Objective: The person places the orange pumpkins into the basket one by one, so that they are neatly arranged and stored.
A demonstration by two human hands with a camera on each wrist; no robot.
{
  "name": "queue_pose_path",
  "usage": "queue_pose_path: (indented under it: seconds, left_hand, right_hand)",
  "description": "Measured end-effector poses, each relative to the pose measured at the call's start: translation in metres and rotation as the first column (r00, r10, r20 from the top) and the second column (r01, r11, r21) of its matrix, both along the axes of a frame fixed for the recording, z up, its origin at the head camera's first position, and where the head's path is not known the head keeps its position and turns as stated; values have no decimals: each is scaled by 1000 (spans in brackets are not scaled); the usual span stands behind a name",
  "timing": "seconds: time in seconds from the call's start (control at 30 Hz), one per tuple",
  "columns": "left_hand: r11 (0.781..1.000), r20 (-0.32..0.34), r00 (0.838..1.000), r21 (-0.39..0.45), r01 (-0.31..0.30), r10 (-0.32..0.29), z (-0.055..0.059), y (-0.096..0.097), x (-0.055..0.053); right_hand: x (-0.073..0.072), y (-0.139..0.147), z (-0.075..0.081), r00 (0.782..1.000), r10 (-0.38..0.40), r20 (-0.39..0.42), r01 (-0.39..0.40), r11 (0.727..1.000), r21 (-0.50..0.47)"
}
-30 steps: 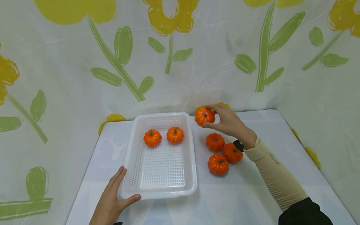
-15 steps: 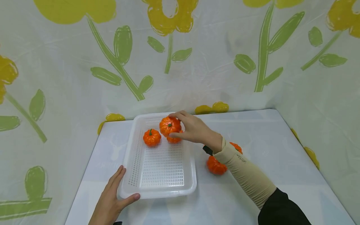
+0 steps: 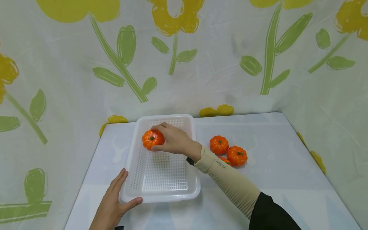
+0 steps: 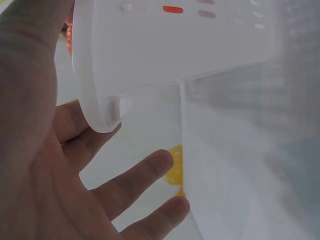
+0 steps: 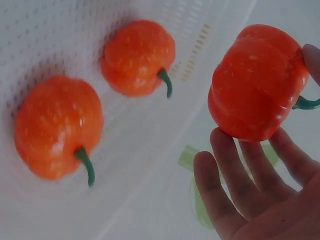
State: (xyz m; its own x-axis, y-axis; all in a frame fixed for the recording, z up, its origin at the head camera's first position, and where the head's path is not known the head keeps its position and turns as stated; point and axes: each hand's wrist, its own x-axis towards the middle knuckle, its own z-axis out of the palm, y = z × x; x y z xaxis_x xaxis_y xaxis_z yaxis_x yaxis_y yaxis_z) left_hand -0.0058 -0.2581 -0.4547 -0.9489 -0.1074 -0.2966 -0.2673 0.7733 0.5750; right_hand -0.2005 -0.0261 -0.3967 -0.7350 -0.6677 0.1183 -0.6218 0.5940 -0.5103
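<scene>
In the head view my right hand [image 3: 176, 140] grips a small orange pumpkin [image 3: 153, 139] above the white perforated basket [image 3: 197, 179]. Thumb and fingertips of this hand pinch its sides in the right wrist view, where the green stem points right. Below it, two more pumpkins, one nearer [image 5: 57, 130] and one farther [image 5: 138, 57], lie in the basket; the hand and the held pumpkin mostly hide them from the head camera. My left hand [image 3: 110, 201] rests at the basket's near left corner, fingers spread and fairly straight along the rim.
To the right of the basket on the white table [image 3: 276, 172], a back pumpkin [image 3: 219, 145], a right-hand pumpkin [image 3: 237, 156] and a partly covered pumpkin [image 3: 225, 160] sit close together. A flower-printed cloth wall [image 3: 215, 70] rises behind the table.
My right hand has carried the pumpkin leftward from beside the basket's far right corner to above its left half. The left hand and the basket have stayed put.
</scene>
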Motion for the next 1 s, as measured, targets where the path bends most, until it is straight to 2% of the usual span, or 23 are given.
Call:
queue_pose_path:
  seconds: [0.3,0.53,0.67,0.83,1.0]
  left_hand:
    - [1000,-60,998,-10,25,-26,0,0,1]
    - [1000,-28,999,-22,20,-21,-1,1,0]
    - [1000,-45,999,-16,23,-23,-2,0,0]
    - [1000,-39,999,-12,25,-26,-1,0,1]
    - [1000,-48,998,-10,27,-27,-2,0,1]
  right_hand:
    - [12,-32,-21,1000,23,-20,-20,992,126]
    - [17,-45,-34,998,57,-40,-48,976,211]
    - [20,-47,-39,998,51,-45,-39,971,236]
    - [22,-49,-53,996,72,-59,-49,942,331]
    - [22,-50,-63,998,59,-12,-49,914,403]
